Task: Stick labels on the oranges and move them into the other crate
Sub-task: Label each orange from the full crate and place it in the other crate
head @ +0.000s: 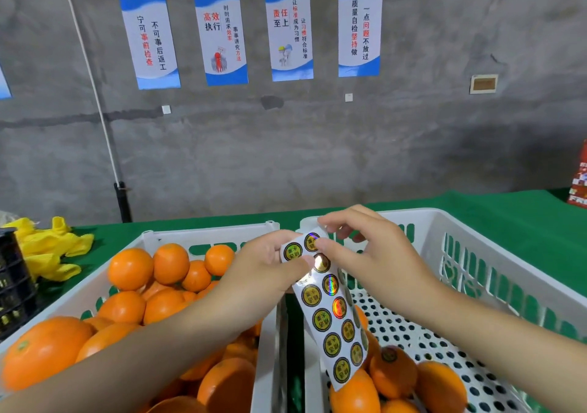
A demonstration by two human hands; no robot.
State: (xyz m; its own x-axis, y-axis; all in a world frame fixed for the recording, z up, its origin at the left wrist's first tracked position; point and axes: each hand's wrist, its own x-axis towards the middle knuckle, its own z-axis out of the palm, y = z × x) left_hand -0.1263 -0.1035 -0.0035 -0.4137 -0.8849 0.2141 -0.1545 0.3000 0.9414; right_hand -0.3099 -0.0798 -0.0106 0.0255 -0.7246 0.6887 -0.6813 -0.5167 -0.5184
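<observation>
- Caught mid-peel, by the look of it: lifting one round label (312,241) off the top of the label strip (330,317), with no orange in either of the hands.
- Best done by bending the backing away from the label's rim, raising only that rim with a fingertip, and keeping the sticky face off the other fingers.
- Worth keeping the strip taut and clear of the fruit below, to spare its hanging tail a snag or a fold.
- Left hand (266,263): curled round the strip's upper end, thumb pressed on its printed face, gripping it firmly above the inner wall of the left crate (209,231).
- Right hand (365,253): fingers bent, thumb and forefinger closed together on the top label; possibly lifted free of the backing, possibly not, too blurred there to judge.
- Held close together, both touching the strip, over the gap between the two crates.
- Left dangling from that grip over the near inner corner of the right crate (476,269), lower end just above the fruit lying there, with a labelled orange (394,371) beside it.
- Heaped in the left crate, awaiting labels: the oranges (130,268); stood side by side on the green-covered counter (508,209): both crates.
</observation>
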